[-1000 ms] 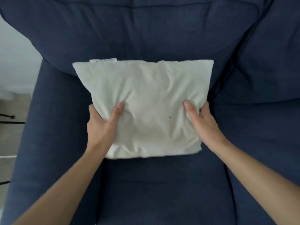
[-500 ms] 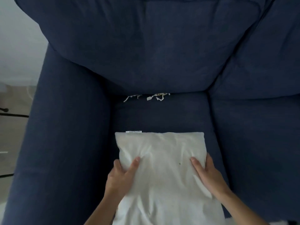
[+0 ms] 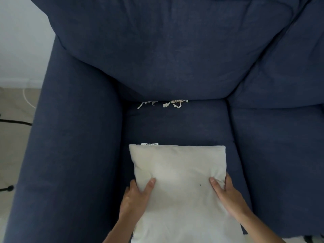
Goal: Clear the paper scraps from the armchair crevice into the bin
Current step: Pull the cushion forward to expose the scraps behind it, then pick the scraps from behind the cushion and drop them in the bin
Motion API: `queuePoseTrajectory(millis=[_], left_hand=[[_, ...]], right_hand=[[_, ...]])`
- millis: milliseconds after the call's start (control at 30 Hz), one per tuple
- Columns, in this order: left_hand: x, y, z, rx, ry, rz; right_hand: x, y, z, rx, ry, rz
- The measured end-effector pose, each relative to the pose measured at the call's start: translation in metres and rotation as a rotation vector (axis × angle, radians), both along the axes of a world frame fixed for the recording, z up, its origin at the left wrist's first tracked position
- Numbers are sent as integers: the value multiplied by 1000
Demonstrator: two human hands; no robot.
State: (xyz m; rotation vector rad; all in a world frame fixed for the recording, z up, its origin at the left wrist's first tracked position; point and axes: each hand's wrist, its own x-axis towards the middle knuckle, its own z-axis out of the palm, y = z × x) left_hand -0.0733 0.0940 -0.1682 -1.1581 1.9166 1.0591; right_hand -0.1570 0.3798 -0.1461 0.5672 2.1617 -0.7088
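Several white paper scraps [image 3: 168, 104] stick out of the crevice between the seat and the back cushion of a dark blue armchair [image 3: 175, 127]. A cream pillow [image 3: 178, 176] lies over the front of the seat. My left hand [image 3: 135, 199] grips its left edge, thumb on top. My right hand [image 3: 226, 195] grips its right edge the same way. Both hands are well in front of the scraps. No bin is in view.
The thick left armrest [image 3: 73, 146] and the right seat cushion [image 3: 280, 155] flank the seat. Beige floor [image 3: 15, 137] with black stand legs and a white cable lies at the left, below a white wall.
The pillow has been pulled down from the backrest to the front of the seat, held in both hands throughout. This uncovered the paper scraps in the crevice.
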Motion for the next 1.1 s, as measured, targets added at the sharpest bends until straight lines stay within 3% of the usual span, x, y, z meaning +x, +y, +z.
queuePoseTrajectory(millis=[300,433,533,700,833,1100], left_hand=[[-3,-5,-1,57,-31,67],[-32,-29,4,-71,126,76],[-83,-49,2,-206,290,46],[-188,-63,-35,-306,389,-82],[-257,-61,-62,-302,351,-29],[-312,-33,-109,-353,236,146]], right_hand=[[-8,-5,2,-16,40,-155],[-54,-11,-4,193,343,-89],[-111,-40,-7,121,495,25],[-202,-111,-50,-26,343,101],[-244,-158,-88,-2,290,158],[-274,-199,-135,-106,404,-148]])
